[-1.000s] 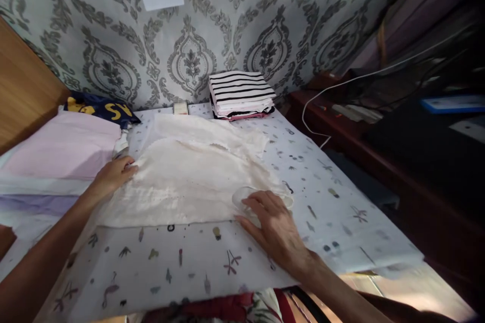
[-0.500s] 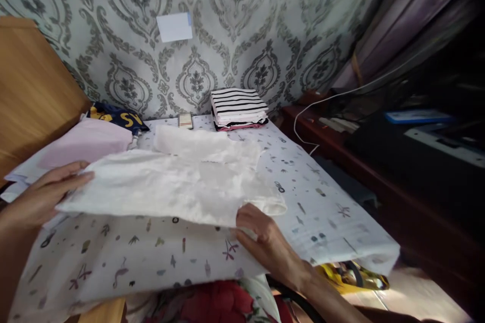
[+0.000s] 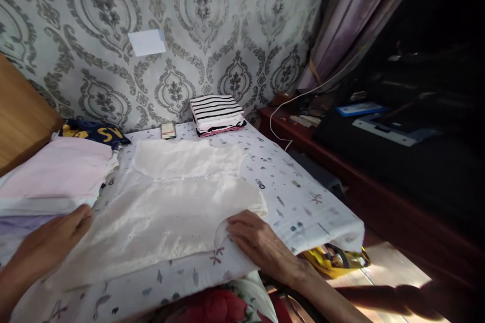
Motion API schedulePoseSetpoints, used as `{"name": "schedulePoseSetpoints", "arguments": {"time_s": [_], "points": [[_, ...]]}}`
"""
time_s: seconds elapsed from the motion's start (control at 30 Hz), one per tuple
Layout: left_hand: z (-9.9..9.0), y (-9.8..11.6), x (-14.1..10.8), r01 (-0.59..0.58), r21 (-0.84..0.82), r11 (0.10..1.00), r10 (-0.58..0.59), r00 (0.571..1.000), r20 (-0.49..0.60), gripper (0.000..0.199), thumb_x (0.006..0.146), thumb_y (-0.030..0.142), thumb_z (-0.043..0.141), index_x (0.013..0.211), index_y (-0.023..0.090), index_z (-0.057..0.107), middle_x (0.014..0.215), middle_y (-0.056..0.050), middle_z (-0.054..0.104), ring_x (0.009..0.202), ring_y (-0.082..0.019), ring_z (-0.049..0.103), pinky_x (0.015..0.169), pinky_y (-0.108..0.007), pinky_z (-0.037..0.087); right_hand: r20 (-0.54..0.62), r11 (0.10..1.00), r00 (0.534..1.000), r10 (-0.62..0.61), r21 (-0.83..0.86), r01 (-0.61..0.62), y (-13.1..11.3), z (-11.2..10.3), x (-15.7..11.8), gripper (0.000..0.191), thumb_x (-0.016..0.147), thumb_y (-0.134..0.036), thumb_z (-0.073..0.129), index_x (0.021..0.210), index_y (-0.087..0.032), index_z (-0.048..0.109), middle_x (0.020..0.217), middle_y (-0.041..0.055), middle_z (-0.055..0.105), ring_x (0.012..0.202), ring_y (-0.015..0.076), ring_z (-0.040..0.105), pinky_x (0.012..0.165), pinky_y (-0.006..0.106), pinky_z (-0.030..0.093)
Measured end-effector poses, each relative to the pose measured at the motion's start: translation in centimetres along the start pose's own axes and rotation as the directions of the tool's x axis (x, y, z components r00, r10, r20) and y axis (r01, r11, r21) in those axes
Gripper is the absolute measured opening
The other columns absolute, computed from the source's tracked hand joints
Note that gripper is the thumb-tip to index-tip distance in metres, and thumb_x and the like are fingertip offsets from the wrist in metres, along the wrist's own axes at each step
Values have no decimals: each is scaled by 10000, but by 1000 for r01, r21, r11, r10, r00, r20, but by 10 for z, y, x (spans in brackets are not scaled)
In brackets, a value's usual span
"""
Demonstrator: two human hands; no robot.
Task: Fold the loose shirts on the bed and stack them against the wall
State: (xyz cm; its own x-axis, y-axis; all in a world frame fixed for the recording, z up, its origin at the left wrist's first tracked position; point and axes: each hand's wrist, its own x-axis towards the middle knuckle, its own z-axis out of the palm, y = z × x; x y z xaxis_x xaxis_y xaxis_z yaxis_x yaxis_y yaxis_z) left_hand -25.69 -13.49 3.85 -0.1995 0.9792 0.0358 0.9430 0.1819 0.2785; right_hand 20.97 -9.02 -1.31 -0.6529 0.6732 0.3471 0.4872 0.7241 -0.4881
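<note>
A white sleeveless garment lies spread across a bed-like surface covered with a printed white sheet. It has a seam across its upper part, and its lower left edge reaches towards me. My left hand is beside the garment's left edge, fingers stretched out and close together, holding nothing that I can see. At the right edge, my right hand has its curled fingers on the cloth, which bunches beneath them. The thumb of this hand is mostly hidden.
Folded pink and white clothes lie at left, before a navy cloth with yellow letters. Folded clothes topped by a striped one and a small box sit by the wall. A dark red bench stands right.
The garment has come down flat and its near edge now reaches closer to me. My left hand has let go of its edge. The view has turned slightly right.
</note>
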Motion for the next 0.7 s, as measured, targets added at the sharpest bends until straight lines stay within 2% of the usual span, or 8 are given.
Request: {"name": "schedulePoseSetpoints", "arguments": {"time_s": [0.03,0.13,0.23,0.33,0.43,0.53,0.63,0.7], "points": [[0,25,9,-15,14,1000,15,1000,-14,287,776,549,461,772,297,597,655,7,689,603,-268,667,529,-327,492,-19,1000,1000,16,-27,-16,3,0,-1,177,978,-168,517,1043,-189,680,1112,92,687,1043,200,620,930,361,526],[17,113,37,-262,-128,957,271,961,60,316,886,496,421,1034,284,602,936,-25,744,856,-265,714,723,-350,550,-53,993,998,36,-115,-42,11,1,-5,188,976,-168,510,1051,-186,681,1122,108,686,1062,231,624,949,426,527],[52,190,71,-539,-225,812,566,821,75,350,953,411,394,1229,277,565,1263,-60,675,1160,-251,645,983,-384,508,-70,977,994,84,-192,-96,15,4,-10,230,958,-183,540,1158,-187,653,1195,125,669,1137,272,607,982,475,523],[93,240,105,-710,-234,664,738,672,55,436,984,375,391,1403,277,463,1474,-79,534,1367,-243,498,1134,-407,407,-132,951,979,158,-246,-187,17,9,-19,338,945,-215,571,1282,-205,597,1228,127,657,1161,294,606,986,497,535],[130,261,125,-735,-160,659,751,654,87,504,1003,410,397,1484,261,395,1599,-105,382,1495,-263,318,1217,-477,284,-223,923,947,229,-260,-285,17,14,-32,363,946,-267,577,1305,-218,583,1212,127,664,1129,295,630,970,502,555],[153,257,124,-723,-97,684,726,662,188,534,1020,466,364,1511,257,382,1636,-110,308,1530,-273,228,1240,-548,177,-276,932,932,234,-209,-296,16,7,-45,323,962,-289,544,1266,-204,614,1216,135,678,1129,299,642,967,494,558],[157,245,117,-733,-91,674,734,649,203,540,1022,505,355,1517,291,380,1643,-78,299,1536,-265,209,1241,-556,143,-276,959,923,269,-6,-282,23,-15,-45,233,992,-277,473,966,-217,697,959,87,738,882,252,703,769,391,596],[150,246,120,-740,-115,662,746,639,187,513,1021,494,365,1488,289,421,1617,-78,361,1515,-264,270,1236,-550,161,-331,931,870,364,135,-338,39,-33,-31,322,998,-308,459,767,-221,664,710,36,690,638,203,657,589,333,540]]}}
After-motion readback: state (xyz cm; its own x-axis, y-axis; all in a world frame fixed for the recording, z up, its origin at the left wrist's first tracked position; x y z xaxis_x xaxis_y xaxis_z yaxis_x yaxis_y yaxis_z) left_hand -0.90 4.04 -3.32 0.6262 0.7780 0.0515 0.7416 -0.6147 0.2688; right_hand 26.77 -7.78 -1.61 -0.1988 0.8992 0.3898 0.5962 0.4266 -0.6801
